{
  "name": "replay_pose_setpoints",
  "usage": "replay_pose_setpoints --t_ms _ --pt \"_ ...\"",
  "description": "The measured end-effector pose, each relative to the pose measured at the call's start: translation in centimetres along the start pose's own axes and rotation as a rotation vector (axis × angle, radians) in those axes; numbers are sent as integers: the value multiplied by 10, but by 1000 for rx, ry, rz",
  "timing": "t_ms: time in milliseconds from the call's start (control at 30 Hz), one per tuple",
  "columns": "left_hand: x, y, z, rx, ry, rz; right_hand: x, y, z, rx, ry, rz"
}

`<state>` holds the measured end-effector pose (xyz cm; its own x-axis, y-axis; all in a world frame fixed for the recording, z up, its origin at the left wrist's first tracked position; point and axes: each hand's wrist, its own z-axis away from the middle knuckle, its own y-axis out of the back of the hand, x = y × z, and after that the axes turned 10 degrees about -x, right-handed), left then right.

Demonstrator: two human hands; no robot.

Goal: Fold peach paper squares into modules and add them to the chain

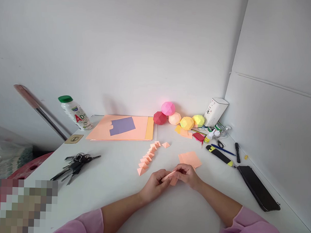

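Note:
Between both hands, low over the white table, is a small peach paper piece [170, 175] that looks folded. My left hand [157, 185] pinches its left end, and my right hand [186, 175] grips its upper right end. Parts of the paper are hidden by the fingers. Just beyond my right hand lie flat peach paper squares [192, 158]. A curving row of several folded peach paper triangles [147, 159] stretches away beyond my left hand, with one separate folded triangle [166, 144] to its right.
Faceted paper balls [168, 108] sit by the wall. Coloured sheets [99, 128] lie at the back left, near a white bottle [76, 114]. Keys [77, 164] are on the left. A utility knife [220, 155], glue bottle [209, 136] and black phone [258, 188] lie on the right.

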<state>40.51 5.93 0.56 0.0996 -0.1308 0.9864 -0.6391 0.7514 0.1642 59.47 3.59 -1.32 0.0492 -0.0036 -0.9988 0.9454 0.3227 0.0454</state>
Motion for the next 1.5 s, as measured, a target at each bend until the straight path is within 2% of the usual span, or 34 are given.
replay_pose_setpoints --t_ms 267,800,1033,1233,1400,1500 --pt "5 -1 1 -74 -26 49 -4 -1 0 7 0 4" --pt "0 -1 0 -78 -42 47 -6 -2 0 13 -1 -6" --pt "7 -1 0 -89 -7 76 -7 -2 3 19 -24 -9" --pt "7 -1 1 -101 53 90 -12 -8 4 -36 36 84" --pt "-4 -1 0 -33 157 168 -11 -9 3 28 24 104" --pt "-10 1 -2 32 174 227 -8 -7 3 75 10 84"
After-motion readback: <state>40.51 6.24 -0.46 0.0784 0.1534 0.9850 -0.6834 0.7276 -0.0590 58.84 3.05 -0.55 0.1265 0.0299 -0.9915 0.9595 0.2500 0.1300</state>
